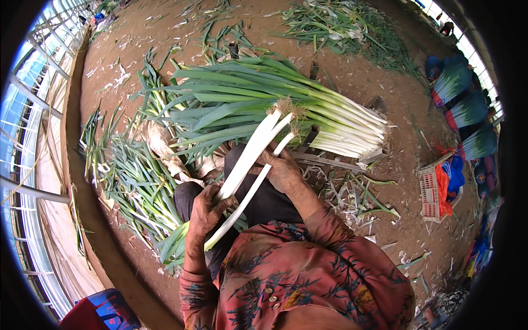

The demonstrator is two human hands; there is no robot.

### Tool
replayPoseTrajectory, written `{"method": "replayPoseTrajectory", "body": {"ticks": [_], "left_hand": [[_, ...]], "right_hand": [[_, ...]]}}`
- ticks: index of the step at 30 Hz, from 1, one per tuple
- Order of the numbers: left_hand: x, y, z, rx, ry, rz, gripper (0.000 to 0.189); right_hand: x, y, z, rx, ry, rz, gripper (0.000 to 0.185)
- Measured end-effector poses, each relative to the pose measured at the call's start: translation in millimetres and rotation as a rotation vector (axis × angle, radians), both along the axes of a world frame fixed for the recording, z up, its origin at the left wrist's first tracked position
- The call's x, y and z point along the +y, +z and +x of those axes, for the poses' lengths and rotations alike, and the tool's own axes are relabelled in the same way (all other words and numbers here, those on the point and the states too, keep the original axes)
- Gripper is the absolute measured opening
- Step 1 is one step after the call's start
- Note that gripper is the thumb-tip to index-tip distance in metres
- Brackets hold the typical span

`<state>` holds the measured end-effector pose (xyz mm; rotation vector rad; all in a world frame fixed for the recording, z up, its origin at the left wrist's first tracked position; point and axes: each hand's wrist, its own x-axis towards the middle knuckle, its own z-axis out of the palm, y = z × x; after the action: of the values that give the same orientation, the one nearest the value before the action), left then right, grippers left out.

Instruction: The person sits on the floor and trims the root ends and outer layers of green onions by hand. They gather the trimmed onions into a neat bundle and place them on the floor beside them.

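Observation:
Several green onions point(251, 150) with white stalks and brown roots lie slantwise across my lap, roots pointing up and away. My left hand point(211, 209) is closed around their stalks, and the green leaves hang down beside its wrist. My right hand point(282, 169) grips the stalks nearer the roots, with one thinner stalk point(243, 204) passing over its fingers; some fingertips are hidden behind the stalks. Just beyond both hands, a large pile of green onions point(264, 88) rests on a low metal rack point(330, 161), white ends to the right and leaves to the left.
Untrimmed green onions point(140, 185) lie on the ground at left. Leaf waste point(350, 31) is heaped at the far right, with peelings point(350, 194) beside the rack. A plastic crate point(430, 194) holding red and blue bags stands at right, near bundled green onions point(466, 109).

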<state>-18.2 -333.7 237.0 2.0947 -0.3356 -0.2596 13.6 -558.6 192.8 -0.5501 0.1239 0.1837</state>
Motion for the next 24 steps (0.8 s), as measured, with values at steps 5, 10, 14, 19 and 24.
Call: {"method": "replayPoseTrajectory", "body": {"ticks": [5,10,14,19,24], "left_hand": [[-1.0,-5.1,-4.1,-0.143,0.018,0.048,0.026],[1.9,5.2,-6.8,0.225,0.089,-0.213,0.025],[5.1,2.3,-3.7,0.153,0.108,-0.118,0.027],[7.2,2.6,-5.8,0.153,0.203,-0.329,0.027],[7.7,-5.6,-1.9,0.116,0.181,-0.176,0.025]], "right_hand": [[0.9,-6.6,-2.2,-0.096,0.007,-0.005,0.041],[5.3,-12.8,-6.1,-0.124,0.014,-0.038,0.036],[11.4,-9.0,-8.0,-0.2,0.029,-0.188,0.026],[18.8,1.5,-9.9,-0.041,-0.014,-0.059,0.015],[8.7,-9.3,-9.1,0.011,0.038,0.193,0.013]]}}
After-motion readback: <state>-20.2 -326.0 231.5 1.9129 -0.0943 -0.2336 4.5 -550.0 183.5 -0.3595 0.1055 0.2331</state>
